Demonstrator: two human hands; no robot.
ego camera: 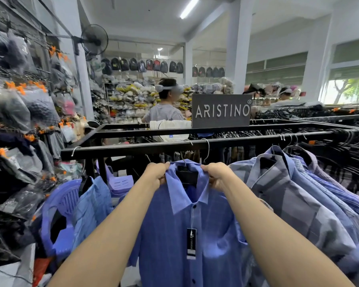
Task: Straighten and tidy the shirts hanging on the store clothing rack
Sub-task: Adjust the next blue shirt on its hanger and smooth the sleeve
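Shop floor first: white pillars, a wall fan (94, 39), backpacks (142, 65) hung along the far wall, bagged goods on the left wall; a person (164, 104) in a headset stands behind the rack (133, 149), beside a dark sign (221, 110); a purple chair (60, 212) sits low on the left.

Head view, the only one: the shirt (187, 235), blue and buttoned, hangs front-on from the near rail of the rack on a black hanger (187, 175), its hook over the rail just above; its long axis runs straight down from the collar, a tag (191, 243) dangling on the placket; the left hand (157, 172) pinches the collar on its own side, fingers curled round the fabric; the right hand (216, 175) grips the opposite collar edge likewise; both are level and equally near, the hanger between them; the shirt lies below and between the two grips, so any tug or squaring of the collar, I judge, works symmetrically about the hanger neck; a pale blue shirt (91, 206) hangs apart on the left, and grey and striped shirts (294, 195) crowd close on the right.

Hidden or unclear: the forearms cover both shoulders of the shirt; its hem is cut off at the bottom edge; fingertips are buried in the collar; whether the hanger sits square inside cannot be told.
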